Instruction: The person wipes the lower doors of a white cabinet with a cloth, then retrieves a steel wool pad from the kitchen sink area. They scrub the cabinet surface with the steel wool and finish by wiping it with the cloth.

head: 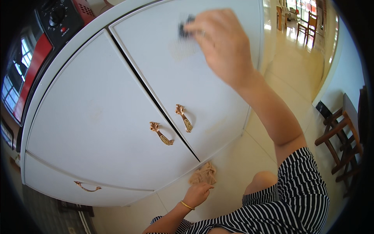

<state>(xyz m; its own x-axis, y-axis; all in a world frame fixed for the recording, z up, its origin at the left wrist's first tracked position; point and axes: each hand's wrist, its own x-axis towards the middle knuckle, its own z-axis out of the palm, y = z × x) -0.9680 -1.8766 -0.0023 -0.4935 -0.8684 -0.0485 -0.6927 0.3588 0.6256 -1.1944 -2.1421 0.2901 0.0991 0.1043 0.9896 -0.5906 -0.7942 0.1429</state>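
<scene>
My right hand [225, 44] is raised at the upper part of the right white cabinet door [216, 84], blurred, its fingers closed on a small dark object [185, 29] whose kind I cannot tell. Below that object the door bears a faint brownish stain [184, 51]. Low in the view, my left hand [198, 193], with a gold bangle at the wrist, is beside a crumpled tan cloth [204, 174] at the foot of the cabinet; whether it touches the cloth is unclear. Ornate gold handles are on the right door [184, 118] and the left door [161, 133].
A black and red appliance with a knob [57, 16] stands on the cabinet at upper left. A drawer handle [87, 187] is at lower left. Wooden folding furniture [336, 140] leans by the right wall. A wooden chair [310, 26] stands beyond the doorway.
</scene>
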